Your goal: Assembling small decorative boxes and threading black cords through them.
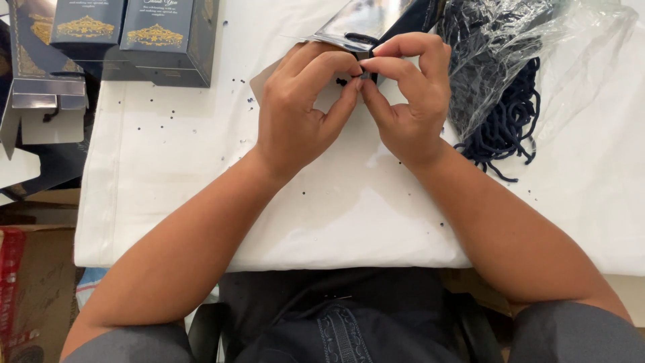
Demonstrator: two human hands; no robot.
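We work seated at a table covered with a white cloth (349, 222); all places below are given relative to the flat dark bag (366, 23) with a glossy silver inner face, which lies at the far edge of that cloth.

Left hand (302, 107): just below the flat dark bag, fingers curled in, thumb and forefinger pinched together at the bag's lower edge, where a pale flap shows behind the knuckles. Right hand (406, 94): also just below the bag, thumb and forefinger pressed tip to tip on a short piece of dark cord (363, 75). The fingertips of both hands meet there, touching. We cannot tell whether the left hand grips the cord itself or only the bag's edge.

Right of the bag: a crumpled clear plastic sack (537, 54) with a bundle of navy cords (507, 121) spilling out of it onto the cloth.

Well to the left of the bag: dark grey gift boxes (134, 33) with gold ornament on their faces, and a folded-open box (47, 101) beside them at the table's edge.

Small dark specks (171, 114) lie scattered on the cloth below and left of the bag.
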